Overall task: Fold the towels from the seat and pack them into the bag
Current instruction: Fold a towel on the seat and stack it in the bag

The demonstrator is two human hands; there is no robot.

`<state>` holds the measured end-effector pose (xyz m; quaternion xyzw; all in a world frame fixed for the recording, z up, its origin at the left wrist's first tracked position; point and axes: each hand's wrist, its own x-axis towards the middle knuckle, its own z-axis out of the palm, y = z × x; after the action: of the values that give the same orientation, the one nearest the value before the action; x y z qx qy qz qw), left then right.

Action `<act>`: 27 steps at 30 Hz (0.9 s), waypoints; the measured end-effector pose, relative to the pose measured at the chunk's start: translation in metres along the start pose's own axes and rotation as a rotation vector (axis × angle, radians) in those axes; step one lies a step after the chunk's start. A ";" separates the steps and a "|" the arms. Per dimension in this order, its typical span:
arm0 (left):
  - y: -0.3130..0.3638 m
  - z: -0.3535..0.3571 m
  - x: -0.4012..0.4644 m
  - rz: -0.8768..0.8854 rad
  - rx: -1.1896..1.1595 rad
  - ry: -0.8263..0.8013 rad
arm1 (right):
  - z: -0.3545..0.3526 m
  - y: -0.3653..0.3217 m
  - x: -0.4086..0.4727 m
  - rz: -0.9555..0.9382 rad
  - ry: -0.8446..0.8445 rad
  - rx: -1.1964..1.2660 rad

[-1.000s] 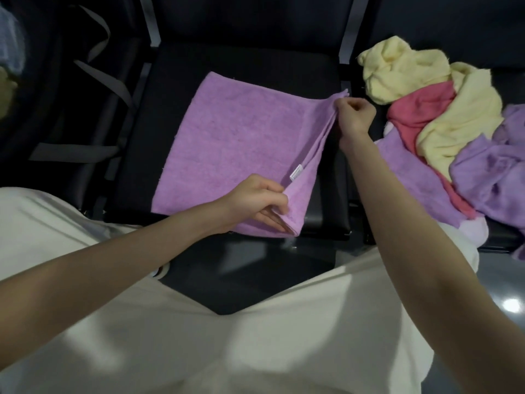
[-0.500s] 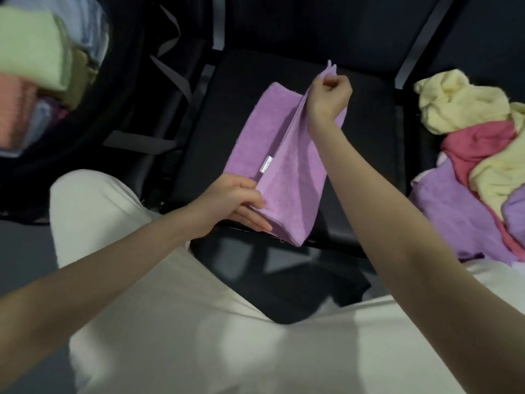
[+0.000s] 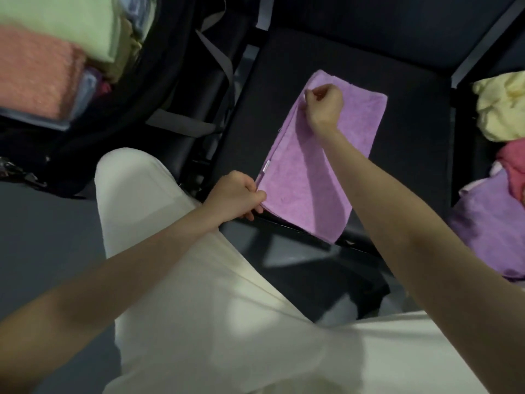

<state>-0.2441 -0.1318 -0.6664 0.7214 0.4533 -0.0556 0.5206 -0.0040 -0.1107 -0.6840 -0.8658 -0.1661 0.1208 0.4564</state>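
Head view: at far left I see the bag (image 3: 159, 89) already holding folded towels, then my left hand (image 3: 237, 194) pinching the purple towel's (image 3: 312, 177) near-left corner on the seat (image 3: 412, 132). My right hand (image 3: 322, 108) pinches the far-left corner; I judge both corners should square onto the layers beneath before I let go.

A folded purple towel (image 3: 321, 177) lay on the dark seat (image 3: 412, 115), its left edge pinched by the left hand (image 3: 237, 199) and right hand (image 3: 324, 108), beside a bag (image 3: 159, 66) of folded towels (image 3: 37, 72).

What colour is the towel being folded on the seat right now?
Purple, a light lilac; the towel shows plainly in the head view, its only view.
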 end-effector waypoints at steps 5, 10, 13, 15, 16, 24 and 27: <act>-0.003 -0.003 -0.005 0.199 0.330 0.451 | -0.043 0.029 -0.056 -0.234 -0.051 -0.080; -0.006 0.006 -0.001 0.193 0.365 0.423 | -0.100 0.076 -0.125 -0.249 0.034 -0.212; -0.010 0.012 -0.001 0.180 0.401 0.393 | -0.125 0.100 -0.155 -0.081 0.057 -0.276; -0.011 0.016 -0.002 0.167 0.421 0.368 | -0.132 0.113 -0.168 0.022 0.008 -0.331; -0.010 0.018 -0.003 0.160 0.439 0.357 | -0.133 0.118 -0.174 0.051 -0.021 -0.346; 0.001 0.029 -0.024 0.064 0.213 0.318 | -0.137 0.110 -0.198 0.127 -0.154 -0.323; 0.008 0.030 -0.041 -0.023 0.014 0.206 | -0.154 0.102 -0.201 0.203 -0.196 -0.190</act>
<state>-0.2504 -0.1810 -0.6519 0.7216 0.5123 0.0097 0.4656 -0.1146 -0.3599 -0.6720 -0.9015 -0.1323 0.2340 0.3393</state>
